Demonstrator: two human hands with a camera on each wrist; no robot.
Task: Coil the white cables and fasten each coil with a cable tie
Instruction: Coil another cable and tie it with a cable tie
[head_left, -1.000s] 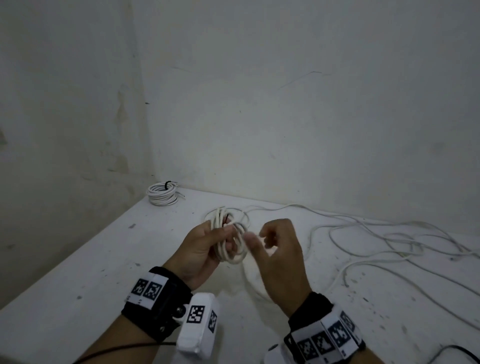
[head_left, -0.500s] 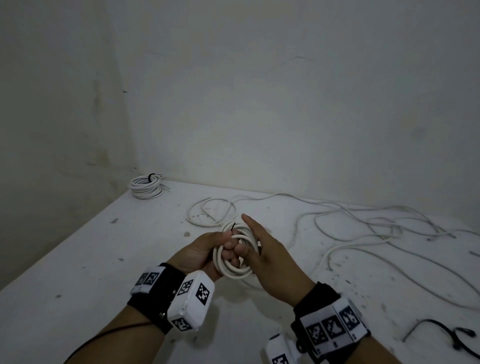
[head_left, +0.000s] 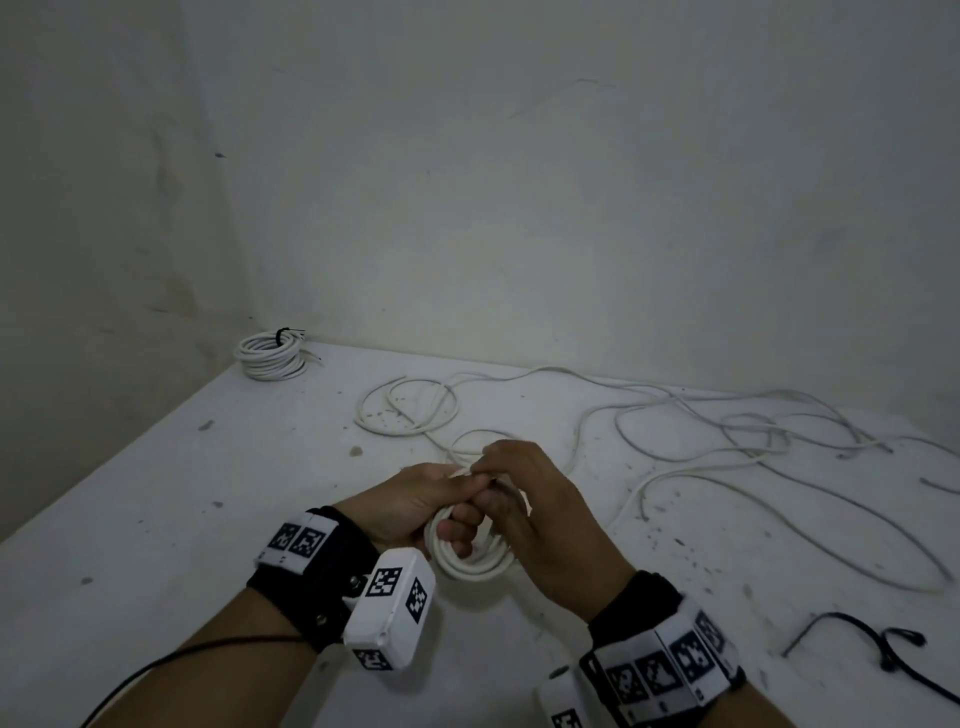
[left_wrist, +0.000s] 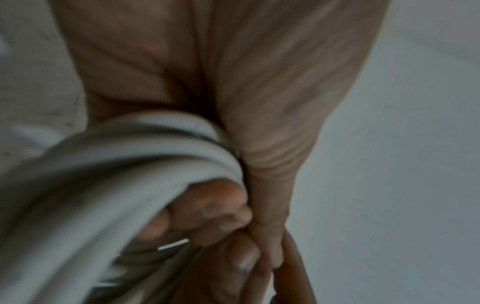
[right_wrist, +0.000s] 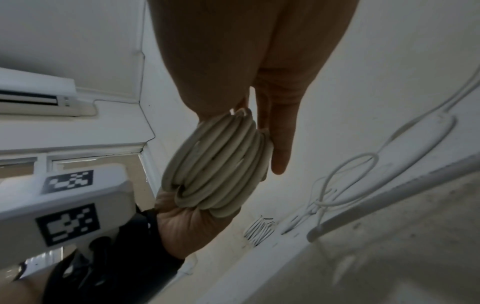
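Observation:
My left hand (head_left: 410, 506) grips a small white cable coil (head_left: 470, 561) just above the table, fingers through its middle and thumb on top. My right hand (head_left: 535, 499) meets it from the right, and its fingertips (head_left: 485, 467) pinch the top of the coil beside the left thumb. A thin dark strip shows there; whether it is a cable tie is unclear. The right wrist view shows the coil (right_wrist: 218, 164) edge-on, with a cut cable end (right_wrist: 240, 112) at the pinch and one straight finger (right_wrist: 280, 144) behind it. In the blurred left wrist view, left fingers wrap the coil (left_wrist: 116, 174).
A tied white coil (head_left: 271, 354) lies in the far left corner by the wall. Loose white cable loops (head_left: 410, 413) and long strands (head_left: 753, 441) sprawl across the table's middle and right. Black cable ties (head_left: 852, 639) lie at the front right. The table edge runs along the left.
The coil and both hands have come lower and nearer to me. My right hand, which lay flat beside the coil, now curls its fingers onto the coil's top.

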